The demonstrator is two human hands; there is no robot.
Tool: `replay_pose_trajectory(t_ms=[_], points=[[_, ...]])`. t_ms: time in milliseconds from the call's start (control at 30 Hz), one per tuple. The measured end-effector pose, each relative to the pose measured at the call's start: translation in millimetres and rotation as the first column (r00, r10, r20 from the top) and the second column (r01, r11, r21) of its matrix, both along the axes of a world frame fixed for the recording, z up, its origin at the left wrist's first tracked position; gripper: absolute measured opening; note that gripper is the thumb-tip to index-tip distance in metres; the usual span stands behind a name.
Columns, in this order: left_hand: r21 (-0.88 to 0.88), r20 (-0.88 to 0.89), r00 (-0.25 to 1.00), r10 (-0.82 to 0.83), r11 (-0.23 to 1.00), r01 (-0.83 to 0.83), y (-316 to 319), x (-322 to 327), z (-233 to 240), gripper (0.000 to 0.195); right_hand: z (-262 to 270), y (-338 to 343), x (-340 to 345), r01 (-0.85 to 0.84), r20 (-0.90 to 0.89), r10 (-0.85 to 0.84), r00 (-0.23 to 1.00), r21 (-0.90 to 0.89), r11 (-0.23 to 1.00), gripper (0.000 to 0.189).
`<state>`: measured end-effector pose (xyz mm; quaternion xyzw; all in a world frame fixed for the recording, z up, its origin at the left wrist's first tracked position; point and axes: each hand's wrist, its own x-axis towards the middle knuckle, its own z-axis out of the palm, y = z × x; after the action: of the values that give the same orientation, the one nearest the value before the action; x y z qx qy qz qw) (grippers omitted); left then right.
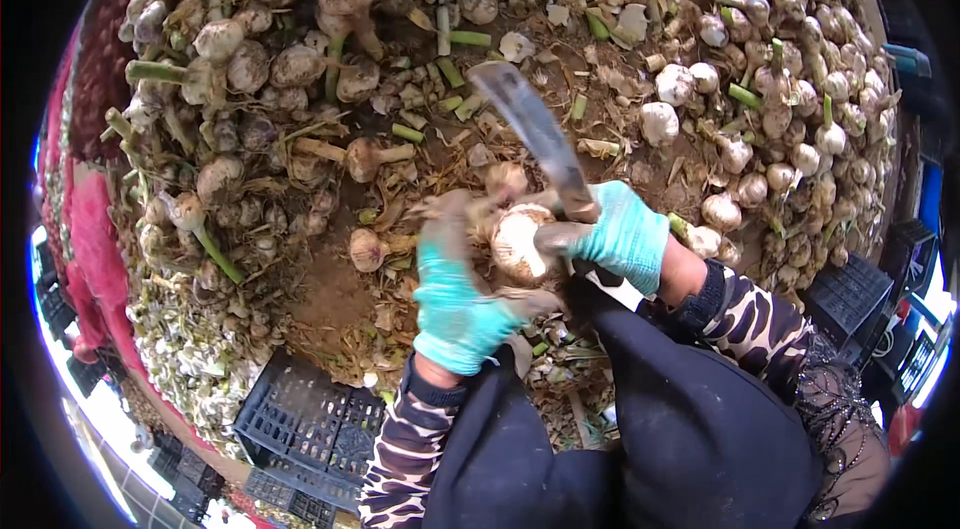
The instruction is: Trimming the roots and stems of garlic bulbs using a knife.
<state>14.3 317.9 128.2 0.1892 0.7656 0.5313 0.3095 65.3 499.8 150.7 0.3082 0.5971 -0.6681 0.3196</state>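
Observation:
My right hand [619, 236], in a teal knit glove with soiled fingertips, grips a curved sickle-like blade [536, 128] that points up and to the left. Its thumb also presses on a garlic bulb [521, 244] with pale, partly bared skin. Motion blurs my left hand [465, 296], which wears a matching glove. Its fingers and thumb are spread around the bulb's left side; whether they grip it is not clear. Another garlic bulb with dry stalk [367, 250] lies on the ground left of my left fingers.
Untrimmed garlic with stalks [247, 68] is heaped at left. Stemless bulbs [802, 90] mostly cover the right side. Cut stalk pieces [450, 71] and husks litter the ground between. A black plastic crate [315, 416] stands at lower left, another dark crate [847, 296] at right. Red netting [97, 244] edges the left heap.

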Motion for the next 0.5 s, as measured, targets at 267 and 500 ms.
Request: replay_pose_trajectory(t_ms=[267, 500], points=[[-0.083, 0.714, 0.618, 0.328, 0.917, -0.390, -6.4, 3.9, -2.4, 0.026, -30.1, -7.0, 13.3, -0.070, -0.421, 0.228, 0.878, 0.359, 0.931, 0.028], [0.090, 0.443, 0.849, 0.289, 0.927, -0.363, -21.8, 2.0, 26.5, 0.021, -80.6, 35.8, 25.1, -0.419, 0.020, 0.638, 0.770, 0.771, 0.480, 0.018]])
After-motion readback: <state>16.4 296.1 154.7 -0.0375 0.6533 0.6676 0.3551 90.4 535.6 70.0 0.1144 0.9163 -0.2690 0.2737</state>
